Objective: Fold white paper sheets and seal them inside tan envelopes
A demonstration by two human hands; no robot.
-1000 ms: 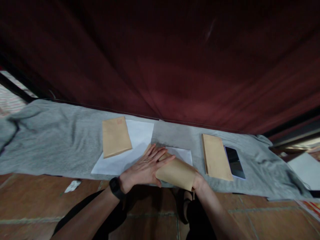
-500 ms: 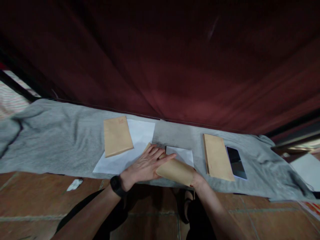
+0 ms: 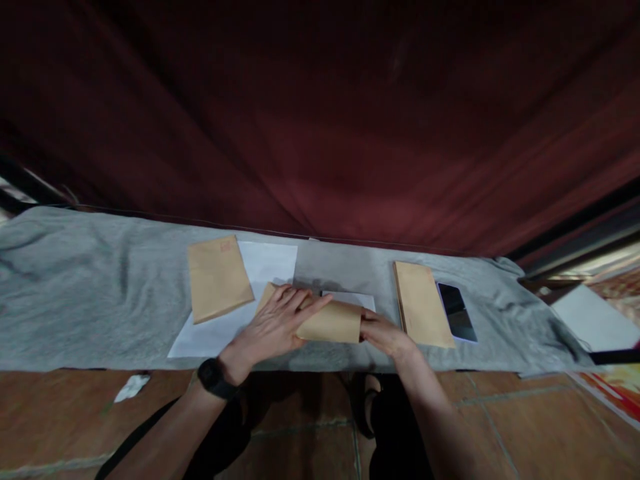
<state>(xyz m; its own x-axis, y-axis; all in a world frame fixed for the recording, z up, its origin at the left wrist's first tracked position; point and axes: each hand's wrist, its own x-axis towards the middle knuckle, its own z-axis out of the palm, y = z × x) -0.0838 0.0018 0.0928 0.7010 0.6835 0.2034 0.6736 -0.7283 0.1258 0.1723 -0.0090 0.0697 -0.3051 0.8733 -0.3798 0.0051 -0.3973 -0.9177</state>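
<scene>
My left hand (image 3: 275, 327) lies flat, fingers stretched, on the left part of a brown envelope (image 3: 330, 322) on the grey cloth (image 3: 100, 293). My right hand (image 3: 383, 331) grips the envelope's right end, which is raised and bent over. A small white sheet (image 3: 350, 299) lies under and behind the envelope. A black watch (image 3: 213, 379) is on my left wrist.
Another brown envelope (image 3: 217, 278) lies on a large white sheet (image 3: 260, 267) to the left. A stack of brown envelopes (image 3: 420, 303) and a dark phone (image 3: 455, 311) lie to the right. A dark red curtain (image 3: 320, 133) hangs behind. Crumpled paper (image 3: 131, 387) lies on the tiled floor.
My right hand has come out from under the envelope and folded its right end up and leftwards. The left hand stays pressed on the envelope. The view has shifted slightly.
</scene>
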